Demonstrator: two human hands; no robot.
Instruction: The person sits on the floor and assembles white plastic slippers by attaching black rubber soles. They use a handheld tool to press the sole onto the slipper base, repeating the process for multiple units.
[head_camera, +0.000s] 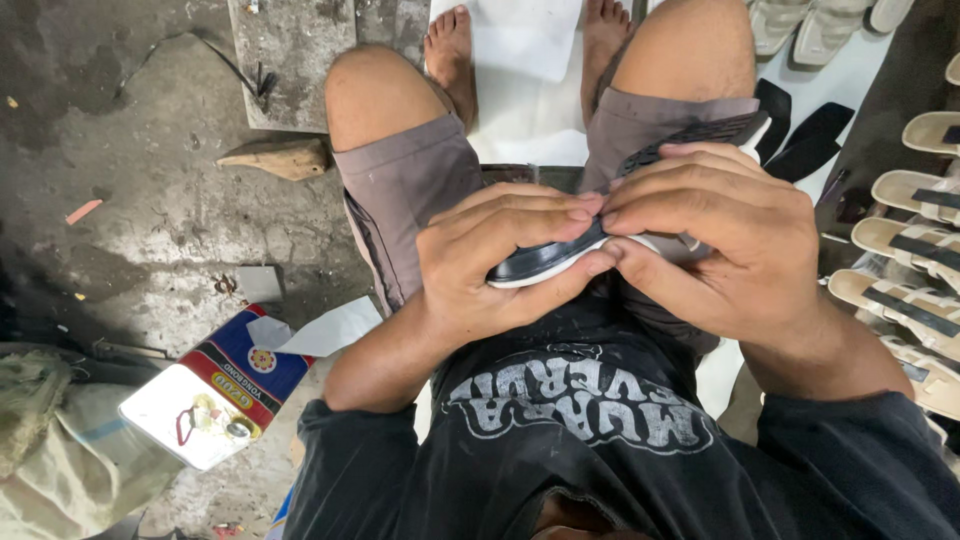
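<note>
I have the sandal sole (545, 262) over my lap, at the centre of the view, with its black patterned face up and its white edge showing below. My left hand (490, 265) closes around the near end, thumb under the white rim and fingers curled over the top. My right hand (725, 235) grips the sole from three o'clock, its fingertips meeting the left ones along the top edge. Both hands hold it firmly, pinching along the rim.

I judge that I am pressing the edge down, working along the join between the black layer and the white one. The next move seems to call for sliding the pinch further round the rim with steady, even pressure.

Much is hidden. My right hand covers the middle of the sole, and only its ridged far end (700, 135) shows at one o'clock. I cannot tell whether any glue lies in the join. At three o'clock a row of beige sandals (905, 240) with black straps runs out of frame. At eight o'clock lies an open carton (215, 395); its small contents are unclear.
</note>
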